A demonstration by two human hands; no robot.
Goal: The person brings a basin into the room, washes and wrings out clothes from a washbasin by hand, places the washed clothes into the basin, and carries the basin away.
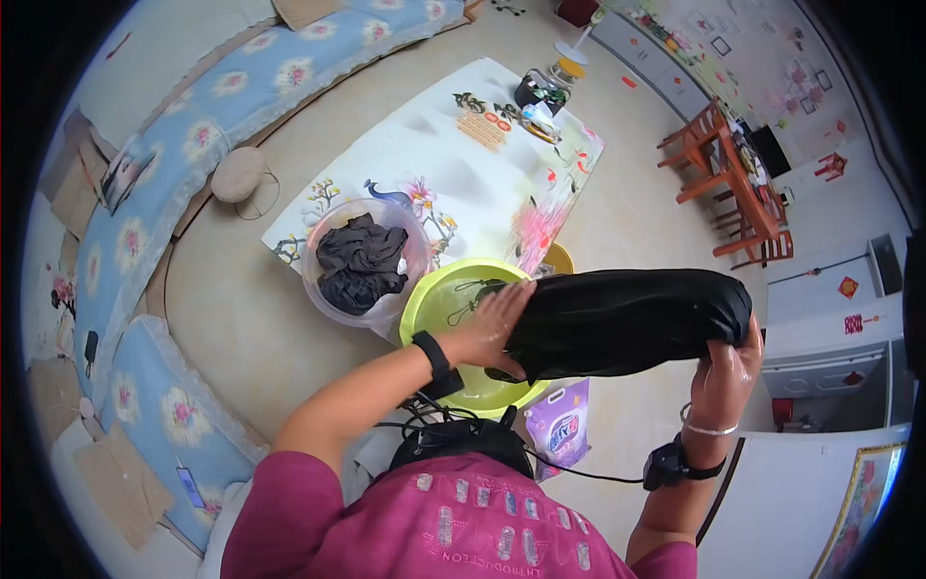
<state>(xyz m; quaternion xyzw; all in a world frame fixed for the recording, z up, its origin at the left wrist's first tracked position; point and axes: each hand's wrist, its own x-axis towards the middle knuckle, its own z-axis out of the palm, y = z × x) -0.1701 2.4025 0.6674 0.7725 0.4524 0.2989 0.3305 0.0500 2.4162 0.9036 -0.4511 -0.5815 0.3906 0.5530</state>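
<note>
A long black wet cloth [617,323] is stretched between my hands, above and to the right of a yellow-green basin [417,307]. My left hand [490,330] lies against the cloth's left end, its thumb below and its fingers on top. At the right end, my right hand [728,367] grips the cloth from below, with most of its fingers hidden behind or inside the fabric. Water and dark cords [468,294] show in the basin. Dark crumpled clothes [362,262] fill a clear plastic tub [316,289] to the left.
Beyond the basins is a low table [386,145] with a flowered cover. A purple detergent bag [559,425] stands near the basin. A blue flowered sofa [203,135] runs along the left, with a round stool [238,175] nearby. Wooden chairs [696,145] stand at the back right.
</note>
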